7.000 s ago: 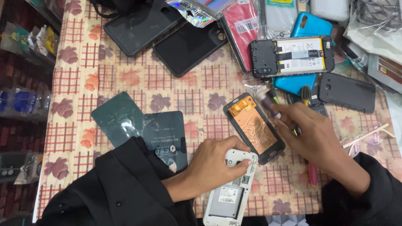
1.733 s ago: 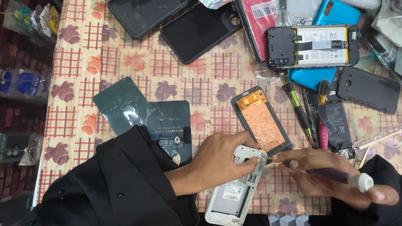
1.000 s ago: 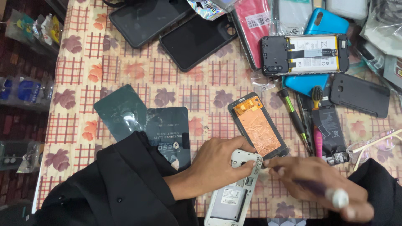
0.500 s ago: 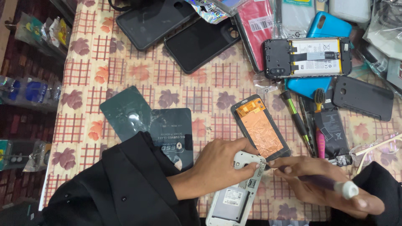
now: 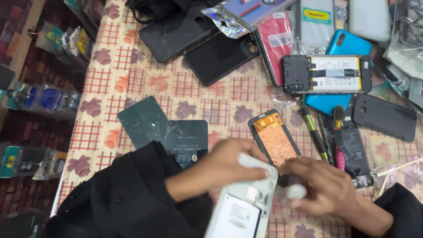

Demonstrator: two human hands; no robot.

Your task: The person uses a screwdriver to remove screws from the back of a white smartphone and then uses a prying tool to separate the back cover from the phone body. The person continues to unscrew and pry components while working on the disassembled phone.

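Crowding your hands are the copper-backed phone [image 5: 275, 142] and screwdrivers [image 5: 313, 133]. Your left hand [image 5: 229, 163] clasps the white phone frame [image 5: 244, 198]; your right hand [image 5: 319, 187], curled round a white-capped tool [image 5: 295, 191], has closed in since.

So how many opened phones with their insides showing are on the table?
3: a white phone body under the left hand, a copper-coloured one beside it, a black one at upper right. Others may be hidden.

Right hand [image 5: 326, 189] pulled back over white-capped tool [image 5: 296, 191], white phone frame [image 5: 242, 207] tilted, blurred

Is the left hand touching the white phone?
Touching. The head view shows the left hand lying over the top end of the white phone, its fingers wrapped on the edge.
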